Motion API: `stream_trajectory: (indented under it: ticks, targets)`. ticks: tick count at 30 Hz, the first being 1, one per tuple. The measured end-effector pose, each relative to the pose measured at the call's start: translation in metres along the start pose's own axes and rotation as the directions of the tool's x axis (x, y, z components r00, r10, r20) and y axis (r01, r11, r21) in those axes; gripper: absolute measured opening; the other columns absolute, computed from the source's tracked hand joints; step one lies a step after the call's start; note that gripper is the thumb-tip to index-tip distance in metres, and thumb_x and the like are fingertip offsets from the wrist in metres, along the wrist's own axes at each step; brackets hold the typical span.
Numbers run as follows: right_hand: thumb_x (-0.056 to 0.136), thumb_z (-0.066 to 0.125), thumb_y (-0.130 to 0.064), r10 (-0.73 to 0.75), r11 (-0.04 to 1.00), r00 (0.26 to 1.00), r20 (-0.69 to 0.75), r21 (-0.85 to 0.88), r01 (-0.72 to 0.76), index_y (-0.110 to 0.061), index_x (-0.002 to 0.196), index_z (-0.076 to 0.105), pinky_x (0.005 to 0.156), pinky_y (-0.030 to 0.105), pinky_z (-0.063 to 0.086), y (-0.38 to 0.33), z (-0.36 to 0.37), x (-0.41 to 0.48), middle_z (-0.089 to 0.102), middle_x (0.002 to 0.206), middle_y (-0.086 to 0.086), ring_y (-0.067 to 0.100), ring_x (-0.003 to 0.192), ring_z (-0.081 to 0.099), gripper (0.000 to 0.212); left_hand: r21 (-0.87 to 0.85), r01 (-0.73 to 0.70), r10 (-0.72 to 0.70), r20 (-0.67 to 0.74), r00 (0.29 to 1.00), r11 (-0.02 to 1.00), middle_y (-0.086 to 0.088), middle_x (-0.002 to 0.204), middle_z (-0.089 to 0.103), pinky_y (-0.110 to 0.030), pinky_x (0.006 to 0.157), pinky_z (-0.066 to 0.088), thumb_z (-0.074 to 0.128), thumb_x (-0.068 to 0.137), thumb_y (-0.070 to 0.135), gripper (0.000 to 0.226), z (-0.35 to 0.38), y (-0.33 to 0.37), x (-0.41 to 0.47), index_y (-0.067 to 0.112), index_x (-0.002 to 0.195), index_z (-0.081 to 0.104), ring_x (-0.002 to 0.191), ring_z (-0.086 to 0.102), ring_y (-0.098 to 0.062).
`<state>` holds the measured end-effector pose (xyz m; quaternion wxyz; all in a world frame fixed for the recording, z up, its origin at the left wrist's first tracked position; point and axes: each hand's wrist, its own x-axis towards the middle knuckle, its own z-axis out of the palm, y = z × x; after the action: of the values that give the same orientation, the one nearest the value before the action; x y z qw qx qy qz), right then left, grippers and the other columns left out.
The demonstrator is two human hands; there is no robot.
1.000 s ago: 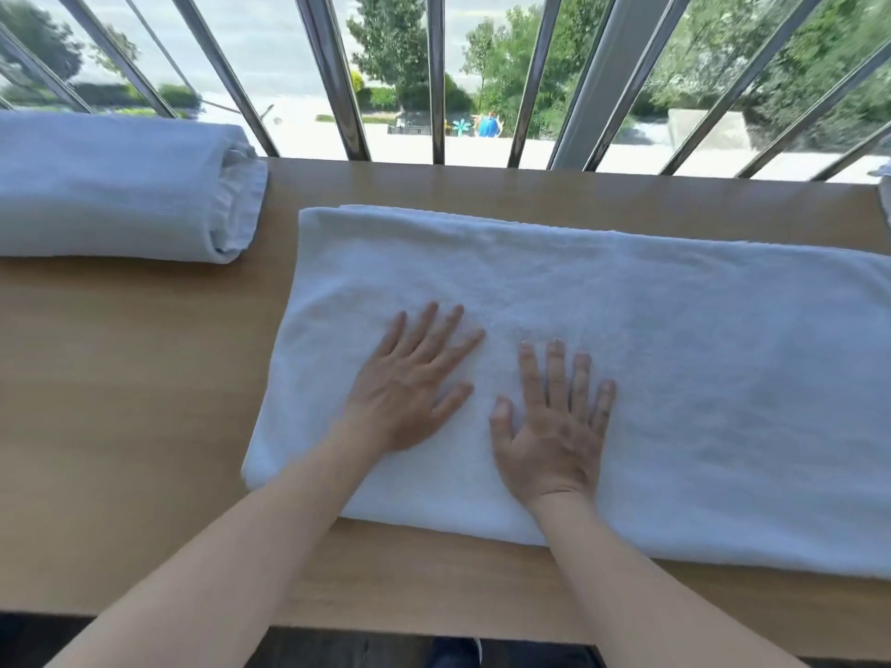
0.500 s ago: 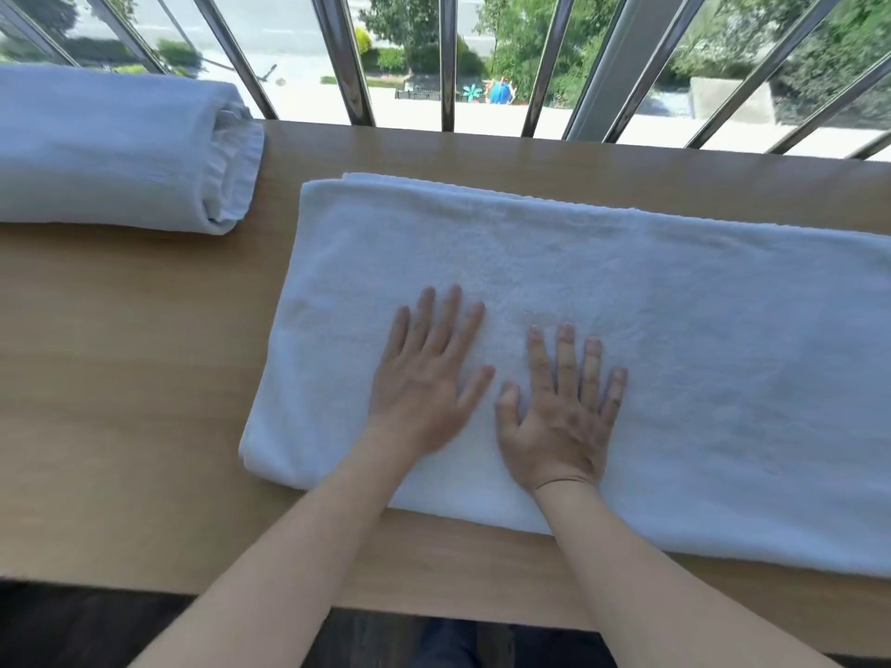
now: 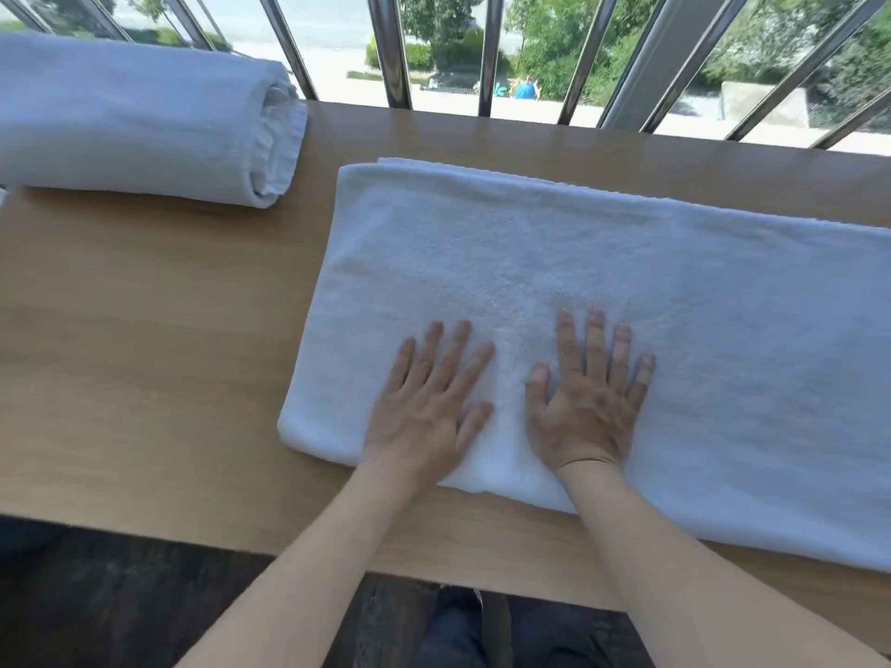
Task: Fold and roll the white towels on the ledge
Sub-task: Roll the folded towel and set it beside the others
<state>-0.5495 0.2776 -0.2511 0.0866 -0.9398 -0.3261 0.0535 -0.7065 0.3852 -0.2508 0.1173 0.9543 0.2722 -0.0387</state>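
Note:
A white towel [image 3: 675, 291], folded into a long flat band, lies across the wooden ledge [image 3: 144, 330] and runs off the right edge of the view. My left hand [image 3: 429, 402] and my right hand [image 3: 586, 397] lie flat side by side on its near left part, palms down, fingers straight and spread. A second white towel [image 3: 135, 118], rolled into a thick cylinder, rests at the far left of the ledge, apart from the flat one.
Slanted metal window bars [image 3: 390, 50] rise right behind the ledge's far edge, with trees and pavement outside. The ledge's near edge runs under my forearms; dark floor and my legs [image 3: 482, 629] show below it.
Both hands have slid a little toward me on the flat towel, staying flat and side by side. The view has tilted downward. The rolled towel has not moved.

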Motion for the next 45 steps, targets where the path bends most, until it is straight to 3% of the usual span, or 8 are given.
stream_trajectory:
  ticks: [9, 13, 16, 25, 31, 40, 42, 45]
  targets:
    - [0.095, 0.027, -0.05, -0.012, 1.0, 1.0, -0.01, 0.004, 0.012, -0.032, 0.157, 0.023, 0.122, 0.055, 0.001, 0.003, 0.002, -0.004, 0.015, 0.166, 0.0, 0.027, 0.154, 0.005, 0.065, -0.062, 0.35, -0.351, -0.004, 0.936, 0.935, 0.002, 0.169, -0.01, -0.042, 0.124, -0.01, 0.019, 0.103, 0.054, 0.064, -0.039, -0.083, 0.086, 0.032, 0.161, 0.002, 0.154, -0.015, -0.022]
    - [0.095, 0.028, -0.046, -0.017, 1.0, 0.999, -0.036, 0.016, 0.018, -0.031, 0.157, 0.025, 0.121, 0.056, 0.003, 0.002, 0.002, -0.003, 0.017, 0.166, 0.0, 0.028, 0.153, 0.007, 0.064, -0.094, 0.046, -0.055, -0.096, 0.994, 0.994, -0.002, 0.169, -0.001, -0.044, 0.125, -0.006, 0.018, 0.1, 0.061, 0.068, -0.038, -0.024, 0.096, 0.03, 0.161, 0.013, 0.155, -0.006, -0.026]
    - [0.094, 0.031, -0.037, -0.028, 0.999, 0.996, -0.084, 0.021, 0.03, -0.028, 0.156, 0.03, 0.121, 0.058, 0.007, 0.003, 0.003, -0.003, 0.021, 0.165, 0.002, 0.03, 0.153, 0.012, 0.063, 0.056, -0.179, 0.179, 0.001, 0.984, 0.982, 0.003, 0.169, 0.005, -0.045, 0.126, 0.0, 0.023, 0.096, 0.067, 0.071, -0.021, -0.006, 0.095, 0.036, 0.16, 0.014, 0.156, 0.0, -0.022]
    - [0.092, 0.033, -0.035, -0.014, 1.0, 0.997, -0.073, 0.014, 0.015, -0.027, 0.155, 0.033, 0.121, 0.057, 0.006, 0.001, 0.0, -0.003, 0.025, 0.164, 0.004, 0.031, 0.152, 0.014, 0.064, -0.024, 0.307, -0.307, 0.023, 0.951, 0.951, 0.002, 0.169, -0.008, -0.045, 0.124, -0.01, 0.023, 0.101, 0.062, 0.07, -0.062, -0.094, 0.188, 0.033, 0.161, 0.002, 0.154, -0.016, -0.023]
    - [0.091, 0.034, -0.034, -0.014, 1.0, 0.995, -0.1, 0.022, 0.017, -0.024, 0.154, 0.036, 0.121, 0.059, 0.008, -0.002, -0.001, -0.003, 0.027, 0.163, 0.006, 0.032, 0.151, 0.017, 0.064, 0.067, -0.182, 0.181, 0.022, 0.983, 0.981, 0.002, 0.169, 0.004, -0.047, 0.125, -0.002, 0.02, 0.092, 0.069, 0.078, -0.025, -0.01, 0.109, 0.034, 0.16, 0.011, 0.156, -0.002, -0.022]
    - [0.092, 0.032, -0.036, -0.014, 1.0, 0.998, -0.058, -0.009, 0.014, -0.027, 0.156, 0.03, 0.122, 0.057, 0.005, -0.002, -0.003, -0.004, 0.02, 0.165, 0.003, 0.029, 0.153, 0.01, 0.064, 0.021, 0.109, -0.109, 0.004, 0.994, 0.994, 0.004, 0.169, -0.009, -0.048, 0.123, -0.012, 0.016, 0.099, 0.065, 0.07, -0.046, -0.044, 0.195, 0.037, 0.16, -0.002, 0.154, -0.016, -0.025]
    - [0.092, 0.032, -0.036, -0.015, 1.0, 0.998, -0.057, -0.008, 0.015, -0.026, 0.156, 0.03, 0.122, 0.057, 0.005, -0.003, -0.004, -0.004, 0.019, 0.165, 0.002, 0.029, 0.153, 0.01, 0.065, 0.012, -0.124, 0.123, 0.028, 0.992, 0.992, 0.003, 0.169, -0.009, -0.045, 0.123, -0.014, 0.016, 0.101, 0.06, 0.066, -0.043, -0.02, 0.191, 0.035, 0.16, -0.001, 0.152, -0.019, -0.023]
    - [0.092, 0.034, -0.036, -0.012, 1.0, 0.998, -0.06, -0.014, 0.011, -0.026, 0.155, 0.032, 0.121, 0.058, 0.007, -0.003, -0.004, -0.002, 0.02, 0.165, 0.002, 0.03, 0.153, 0.012, 0.064, 0.048, -0.468, 0.462, 0.101, 0.881, 0.882, 0.007, 0.168, -0.004, -0.041, 0.124, -0.011, 0.011, 0.101, 0.056, 0.06, -0.037, -0.003, 0.183, 0.04, 0.159, 0.004, 0.153, -0.012, -0.016]
